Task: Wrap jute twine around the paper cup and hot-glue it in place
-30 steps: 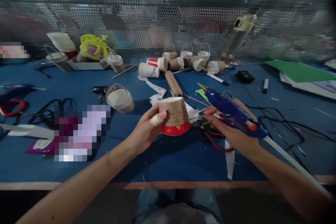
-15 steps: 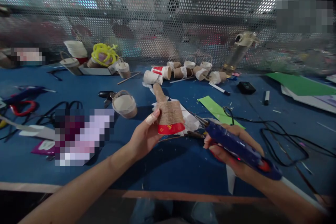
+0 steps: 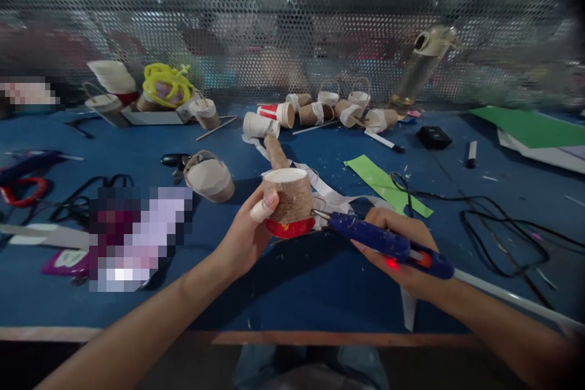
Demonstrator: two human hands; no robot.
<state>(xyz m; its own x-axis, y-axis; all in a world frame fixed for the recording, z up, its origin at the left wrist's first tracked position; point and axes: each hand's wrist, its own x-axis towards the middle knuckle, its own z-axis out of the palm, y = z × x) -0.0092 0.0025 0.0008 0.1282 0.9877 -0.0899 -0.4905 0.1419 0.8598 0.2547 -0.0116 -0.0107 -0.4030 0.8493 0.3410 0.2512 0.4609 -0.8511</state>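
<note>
The left hand, nearer, grips the roughly upright twine-wrapped cup between its one and two o'clock, while the right hand grips a glue gun aimed toward ten o'clock, tip at the cup's four-o'clock side.

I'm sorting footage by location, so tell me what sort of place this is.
Probably a craft workspace: the right hand holds a glue gun, the left hand a twine-wrapped cup, and more wrapped cups sit toward the back of the table.
</note>
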